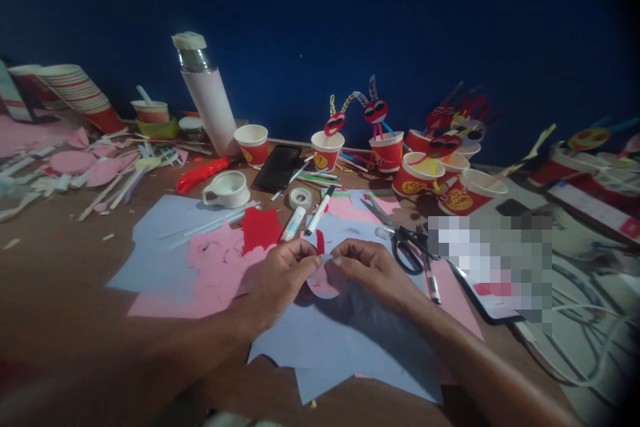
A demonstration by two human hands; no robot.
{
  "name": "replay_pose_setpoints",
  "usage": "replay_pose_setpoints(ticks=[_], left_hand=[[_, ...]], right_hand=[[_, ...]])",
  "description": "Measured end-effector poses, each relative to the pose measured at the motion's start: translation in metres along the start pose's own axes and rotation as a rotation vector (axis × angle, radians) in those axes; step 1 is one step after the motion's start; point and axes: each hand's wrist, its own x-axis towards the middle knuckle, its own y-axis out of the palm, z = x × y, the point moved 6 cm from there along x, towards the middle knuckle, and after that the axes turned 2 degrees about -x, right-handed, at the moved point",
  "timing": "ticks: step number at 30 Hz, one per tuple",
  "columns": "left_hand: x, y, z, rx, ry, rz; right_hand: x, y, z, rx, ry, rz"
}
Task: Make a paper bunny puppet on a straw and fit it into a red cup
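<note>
Between my two hands is a small rounded paper cutout (324,285), pale with pinkish patches. A narrow red strip (320,241) stands up at its top edge; whether it is fixed there I cannot tell. My left hand (293,270) pinches the cutout at its upper left. On the other side my right hand (369,270) pinches its upper right, fingertips close to the left ones. Beneath both hands lie light blue paper (345,340) and pink paper (215,280). A white marker (319,212), a small white tube (293,223) and a tape roll (301,198) lie just beyond.
Black scissors (407,250) lie open right of my right hand, near a phone (485,293) and white cables (575,313). Paper cups (417,177) with decorated figures line the back. A white flask (207,103), a mug (227,190) and paper scraps (75,161) are leftward.
</note>
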Motion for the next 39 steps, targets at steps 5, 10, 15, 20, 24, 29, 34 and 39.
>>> replay_pose_setpoints(ticks=[5, 10, 15, 20, 24, 29, 34, 39], left_hand=[[0.001, -0.003, -0.002, 0.026, -0.009, -0.032], [0.002, -0.002, 0.005, -0.016, -0.035, 0.026], [0.003, -0.003, 0.009, -0.044, -0.032, 0.064], [0.003, -0.002, 0.01, -0.03, -0.031, 0.074], [0.001, 0.002, 0.01, -0.021, -0.055, 0.091], [0.0, 0.002, 0.011, 0.094, -0.06, 0.059], [0.001, 0.003, 0.008, 0.107, -0.058, 0.037], [-0.001, 0.004, 0.007, 0.096, -0.069, 0.053]], right_hand=[[-0.001, 0.004, -0.004, -0.085, 0.016, 0.045], [-0.001, 0.001, -0.003, -0.102, 0.014, 0.014], [-0.001, 0.0, -0.001, -0.069, 0.0, 0.034], [-0.001, 0.001, -0.001, -0.049, 0.009, 0.047], [-0.001, 0.002, -0.004, -0.044, 0.014, 0.041], [0.0, 0.002, -0.005, -0.112, -0.014, 0.009], [0.0, 0.002, -0.003, -0.102, -0.028, 0.03], [0.0, 0.002, -0.003, -0.109, -0.018, 0.004]])
